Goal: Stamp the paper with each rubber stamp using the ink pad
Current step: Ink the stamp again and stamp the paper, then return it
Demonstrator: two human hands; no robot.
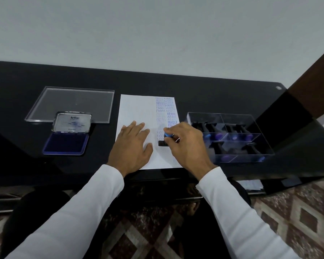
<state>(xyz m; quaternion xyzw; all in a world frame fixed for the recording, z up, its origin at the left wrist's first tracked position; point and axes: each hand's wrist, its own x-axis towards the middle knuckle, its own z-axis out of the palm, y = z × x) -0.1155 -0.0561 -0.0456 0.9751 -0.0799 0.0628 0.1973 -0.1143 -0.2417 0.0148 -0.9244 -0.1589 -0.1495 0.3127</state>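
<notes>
Below, glossy black desk (213, 94) carries paper (137, 109); left hand (133, 146) flat, right hand (185, 144) grips stamp (166, 140).

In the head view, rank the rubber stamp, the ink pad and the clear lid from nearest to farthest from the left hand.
From the left hand, flat on the paper:
1. Rubber stamp, just right, in the right hand.
2. Ink pad, to the left.
3. Clear lid, far left, behind the pad.

Blue-knobbed stamp (166, 140) stands on the print-covered white paper (137, 111); ink pad (65, 143) lies open left.
</notes>
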